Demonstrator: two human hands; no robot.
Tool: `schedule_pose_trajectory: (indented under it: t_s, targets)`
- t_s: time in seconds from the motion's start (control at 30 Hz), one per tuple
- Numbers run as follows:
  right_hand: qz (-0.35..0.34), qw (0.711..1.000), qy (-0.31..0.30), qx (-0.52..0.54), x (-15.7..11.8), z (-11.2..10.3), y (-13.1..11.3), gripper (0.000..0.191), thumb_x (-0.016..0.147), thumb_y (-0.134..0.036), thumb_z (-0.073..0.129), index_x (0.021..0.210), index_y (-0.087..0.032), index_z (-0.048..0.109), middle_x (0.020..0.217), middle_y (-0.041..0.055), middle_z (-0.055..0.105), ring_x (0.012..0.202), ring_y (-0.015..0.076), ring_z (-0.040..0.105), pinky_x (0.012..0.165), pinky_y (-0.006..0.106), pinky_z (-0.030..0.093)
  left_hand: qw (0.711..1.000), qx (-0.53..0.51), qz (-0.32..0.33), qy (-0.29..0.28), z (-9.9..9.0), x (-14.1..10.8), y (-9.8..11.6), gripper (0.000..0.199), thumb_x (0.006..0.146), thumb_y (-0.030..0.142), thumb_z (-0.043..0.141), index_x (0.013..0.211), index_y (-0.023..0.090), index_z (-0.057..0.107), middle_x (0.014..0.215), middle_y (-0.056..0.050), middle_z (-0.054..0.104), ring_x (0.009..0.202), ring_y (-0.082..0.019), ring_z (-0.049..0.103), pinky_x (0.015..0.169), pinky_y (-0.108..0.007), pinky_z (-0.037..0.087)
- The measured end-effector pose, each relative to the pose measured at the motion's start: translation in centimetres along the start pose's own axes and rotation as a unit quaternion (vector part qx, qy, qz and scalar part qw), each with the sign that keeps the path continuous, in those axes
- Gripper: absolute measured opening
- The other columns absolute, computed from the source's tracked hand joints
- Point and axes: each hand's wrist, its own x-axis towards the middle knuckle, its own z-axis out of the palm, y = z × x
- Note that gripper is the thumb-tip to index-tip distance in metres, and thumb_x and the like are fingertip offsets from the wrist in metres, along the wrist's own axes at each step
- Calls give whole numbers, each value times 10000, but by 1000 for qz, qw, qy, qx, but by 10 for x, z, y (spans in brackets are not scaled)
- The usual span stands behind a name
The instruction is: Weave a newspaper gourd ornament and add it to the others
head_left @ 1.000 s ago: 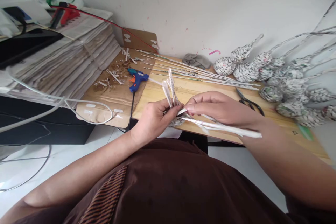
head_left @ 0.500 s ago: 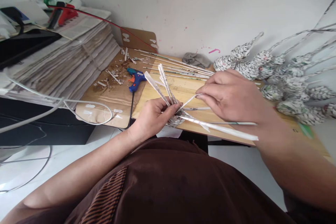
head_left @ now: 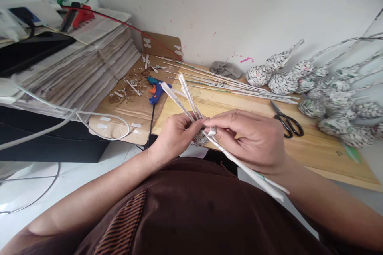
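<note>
A small woven piece of rolled newspaper [head_left: 200,139] sits low between my hands, mostly covered by fingers. My left hand [head_left: 182,131] is closed around it, thumb pressed on its top. Upright paper strips [head_left: 188,95] fan out above that thumb. My right hand [head_left: 248,135] pinches a paper strip [head_left: 212,131] right beside the left thumb, its fingertips meeting the left hand's. Longer paper tubes [head_left: 249,170] stick out from the weave under my right hand, slanting down toward the brown shirt.
Loose paper tubes [head_left: 227,81] lie along the back of the wooden board [head_left: 323,147]. Black-handled scissors [head_left: 287,121] rest to the right, near several woven paper gourd shapes [head_left: 284,81]. A blue glue gun [head_left: 156,92], paper scraps and a newspaper stack [head_left: 98,55] are left.
My right hand has come down and left to the weave, drawing the strip in close. The protruding tubes now slant more steeply downward. The scissors have come into sight.
</note>
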Motion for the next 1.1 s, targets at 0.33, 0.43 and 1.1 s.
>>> schedule_pose_trajectory:
  t_s: [0.33,0.43,1.1]
  targets:
    - [-25,999,-33,15,-14,1,-5,266,922,-109,611,1065,-287,746,1004,4,805,890,180,762,833,322,624,1000,-16,-6,0,4,-2,-1,286,957,394,608,879,162,756,851,-49,780,793,-185,711,702,-257,552]
    - [83,995,-29,53,-11,9,9,207,897,-118,643,1020,-243,751,922,10,799,780,169,746,705,293,604,1000,-5,-6,-2,3,-1,-3,281,966,373,593,919,152,761,871,-54,784,802,-185,713,699,-253,543]
    - [7,998,-66,-21,-11,12,14,222,975,-227,618,1179,-260,699,1062,41,782,920,191,733,855,321,565,999,30,27,14,3,-2,-5,233,970,277,557,953,167,761,901,-37,785,827,-179,712,752,-262,538]
